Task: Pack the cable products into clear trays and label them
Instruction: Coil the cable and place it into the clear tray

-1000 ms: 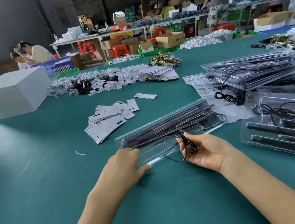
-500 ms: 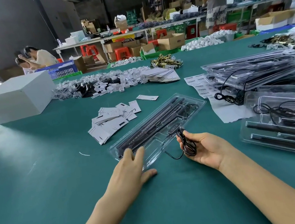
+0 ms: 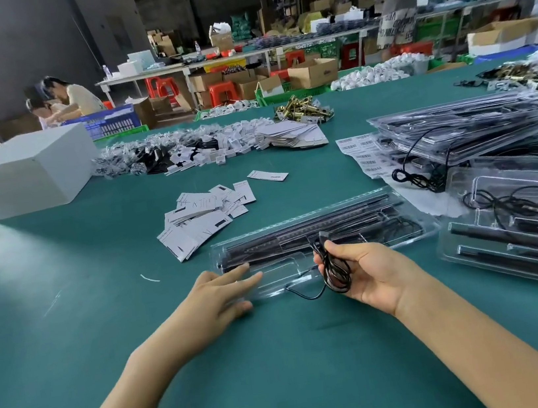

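Note:
A clear tray (image 3: 401,219) holding long black bars lies on the green table in front of me. My left hand (image 3: 220,295) rests flat on the tray's near left corner, fingers apart. My right hand (image 3: 372,274) is closed around a coiled black cable (image 3: 333,269) at the tray's near edge; a loop of the cable hangs onto the table. White paper labels (image 3: 200,218) lie loose just beyond the tray to the left. Barcode sticker sheets (image 3: 362,154) lie to the right of them.
Stacks of filled clear trays (image 3: 478,126) and more trays with cables (image 3: 522,223) crowd the right side. A white box (image 3: 28,172) stands far left. A heap of small bagged parts (image 3: 183,148) and brass pieces (image 3: 303,112) lie further back. People work at tables behind.
The tray has swung from a diagonal to lying roughly crosswise in front of me, closer to my hands. My left hand now rests on its near left corner; my right hand keeps the cable.

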`<action>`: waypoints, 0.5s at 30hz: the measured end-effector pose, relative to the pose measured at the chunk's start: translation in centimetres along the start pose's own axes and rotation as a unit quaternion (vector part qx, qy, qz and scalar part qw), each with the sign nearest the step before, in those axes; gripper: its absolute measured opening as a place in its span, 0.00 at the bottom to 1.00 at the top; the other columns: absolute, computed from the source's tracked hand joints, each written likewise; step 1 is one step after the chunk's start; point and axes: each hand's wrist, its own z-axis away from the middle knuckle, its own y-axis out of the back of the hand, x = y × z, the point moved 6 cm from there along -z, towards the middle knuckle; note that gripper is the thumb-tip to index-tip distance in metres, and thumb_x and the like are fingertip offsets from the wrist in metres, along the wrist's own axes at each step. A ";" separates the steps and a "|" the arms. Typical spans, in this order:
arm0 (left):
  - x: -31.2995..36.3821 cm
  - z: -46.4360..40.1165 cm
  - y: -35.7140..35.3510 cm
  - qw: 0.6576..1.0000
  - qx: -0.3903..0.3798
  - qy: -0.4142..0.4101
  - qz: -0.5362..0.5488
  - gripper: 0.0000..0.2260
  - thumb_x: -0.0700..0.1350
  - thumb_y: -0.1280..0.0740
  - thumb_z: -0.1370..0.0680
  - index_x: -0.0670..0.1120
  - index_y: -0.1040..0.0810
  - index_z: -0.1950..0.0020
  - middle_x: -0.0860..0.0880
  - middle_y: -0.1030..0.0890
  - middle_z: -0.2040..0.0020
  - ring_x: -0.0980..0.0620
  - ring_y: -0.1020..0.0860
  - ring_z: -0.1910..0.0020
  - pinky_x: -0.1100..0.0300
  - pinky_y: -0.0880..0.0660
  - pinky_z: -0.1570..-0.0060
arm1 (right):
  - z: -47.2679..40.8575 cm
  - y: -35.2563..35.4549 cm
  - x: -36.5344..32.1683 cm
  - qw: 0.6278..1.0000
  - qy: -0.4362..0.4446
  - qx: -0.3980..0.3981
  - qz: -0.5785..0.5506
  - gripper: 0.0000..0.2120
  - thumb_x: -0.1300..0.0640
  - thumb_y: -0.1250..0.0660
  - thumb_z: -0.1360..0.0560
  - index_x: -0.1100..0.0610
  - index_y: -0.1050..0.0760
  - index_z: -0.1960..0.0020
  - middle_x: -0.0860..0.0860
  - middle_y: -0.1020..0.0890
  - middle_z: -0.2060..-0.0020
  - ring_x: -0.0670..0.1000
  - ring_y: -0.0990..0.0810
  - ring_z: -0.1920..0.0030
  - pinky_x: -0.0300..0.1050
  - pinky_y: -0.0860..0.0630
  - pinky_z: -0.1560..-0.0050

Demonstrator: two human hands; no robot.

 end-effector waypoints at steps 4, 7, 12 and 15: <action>0.6 -1.7 0.7 0.998 0.043 0.040 0.008 0.23 0.46 0.39 0.19 0.63 0.40 0.26 0.62 0.45 0.24 0.51 0.40 0.36 0.56 0.43 0.32 | -0.1 0.0 0.2 0.999 0.027 0.026 -0.017 0.06 0.62 0.33 0.24 0.65 0.21 0.51 0.56 0.16 0.63 0.49 0.18 0.66 0.40 0.21 0.67; 2.0 -2.1 1.8 0.970 0.211 0.103 0.062 0.21 0.38 0.36 0.25 0.55 0.25 0.35 0.57 0.29 0.35 0.50 0.35 0.38 0.59 0.40 0.43 | -0.2 0.4 0.0 0.997 0.035 0.047 -0.050 0.06 0.62 0.33 0.24 0.65 0.22 0.51 0.56 0.16 0.64 0.49 0.18 0.67 0.39 0.21 0.69; 3.7 -0.9 -0.4 0.890 0.276 0.237 0.275 0.09 0.51 0.35 0.24 0.50 0.24 0.63 0.55 0.21 0.69 0.54 0.22 0.66 0.65 0.32 0.68 | 0.0 0.1 0.1 0.996 0.040 0.041 -0.066 0.06 0.62 0.33 0.24 0.65 0.22 0.51 0.57 0.15 0.64 0.49 0.17 0.68 0.40 0.20 0.68; 4.0 -0.9 -2.2 0.820 0.205 0.251 0.471 0.09 0.50 0.31 0.24 0.45 0.19 0.58 0.50 0.16 0.66 0.52 0.19 0.68 0.61 0.26 0.69 | 0.0 -0.7 0.8 0.997 0.026 0.033 -0.069 0.06 0.62 0.34 0.24 0.65 0.22 0.51 0.57 0.15 0.64 0.49 0.17 0.68 0.39 0.21 0.69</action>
